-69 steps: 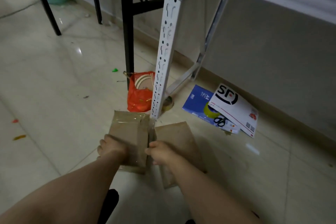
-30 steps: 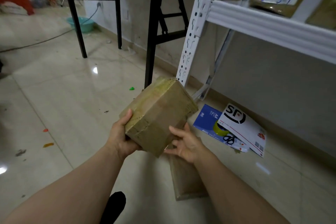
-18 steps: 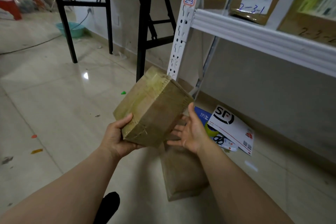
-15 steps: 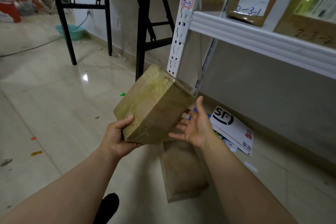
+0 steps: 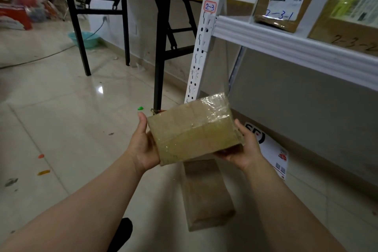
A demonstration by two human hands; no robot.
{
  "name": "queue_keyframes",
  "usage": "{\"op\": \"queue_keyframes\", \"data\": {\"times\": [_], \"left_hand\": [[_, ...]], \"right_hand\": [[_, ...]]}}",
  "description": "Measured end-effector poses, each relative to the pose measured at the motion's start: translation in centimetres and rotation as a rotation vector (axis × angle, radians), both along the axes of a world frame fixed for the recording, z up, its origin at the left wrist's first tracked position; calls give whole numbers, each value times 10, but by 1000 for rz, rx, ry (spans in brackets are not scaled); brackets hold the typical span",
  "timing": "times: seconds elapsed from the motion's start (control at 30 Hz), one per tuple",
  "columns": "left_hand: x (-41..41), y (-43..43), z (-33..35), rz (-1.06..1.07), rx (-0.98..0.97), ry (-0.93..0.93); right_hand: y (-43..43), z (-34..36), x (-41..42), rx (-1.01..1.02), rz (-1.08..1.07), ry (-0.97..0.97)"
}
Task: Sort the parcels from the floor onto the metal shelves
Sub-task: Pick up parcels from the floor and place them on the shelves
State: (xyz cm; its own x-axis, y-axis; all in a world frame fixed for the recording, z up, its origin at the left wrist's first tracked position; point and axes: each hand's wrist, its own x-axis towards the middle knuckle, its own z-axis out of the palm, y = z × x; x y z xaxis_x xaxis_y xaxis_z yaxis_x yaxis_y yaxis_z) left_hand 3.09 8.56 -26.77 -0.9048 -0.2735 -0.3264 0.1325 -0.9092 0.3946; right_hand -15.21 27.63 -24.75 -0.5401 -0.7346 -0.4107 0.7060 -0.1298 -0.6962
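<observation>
Clamped on the box (image 5: 194, 129) from both ends: left hand (image 5: 143, 145) on one side, right hand (image 5: 246, 149) cupping under the other. Box is midair, below the shelf (image 5: 286, 45). I'd call it light, stiff, tape-slick; best held by the ends.
</observation>
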Motion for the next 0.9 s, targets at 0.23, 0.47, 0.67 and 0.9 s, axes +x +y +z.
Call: {"op": "queue_keyframes", "data": {"times": [0.23,0.47,0.67,0.9], "left_hand": [[1,-7,-11,-254,-64,-180],[0,-1,-4,-209,-174,-131],[0,-6,-6,-112,-296,48],[-8,-3,-2,-61,-384,94]], "right_hand": [[4,-9,-6,-92,-60,1],[13,-12,-22,64,-126,103],[15,-5,-28,171,-20,198],[20,-5,-26,40,35,222]]}}
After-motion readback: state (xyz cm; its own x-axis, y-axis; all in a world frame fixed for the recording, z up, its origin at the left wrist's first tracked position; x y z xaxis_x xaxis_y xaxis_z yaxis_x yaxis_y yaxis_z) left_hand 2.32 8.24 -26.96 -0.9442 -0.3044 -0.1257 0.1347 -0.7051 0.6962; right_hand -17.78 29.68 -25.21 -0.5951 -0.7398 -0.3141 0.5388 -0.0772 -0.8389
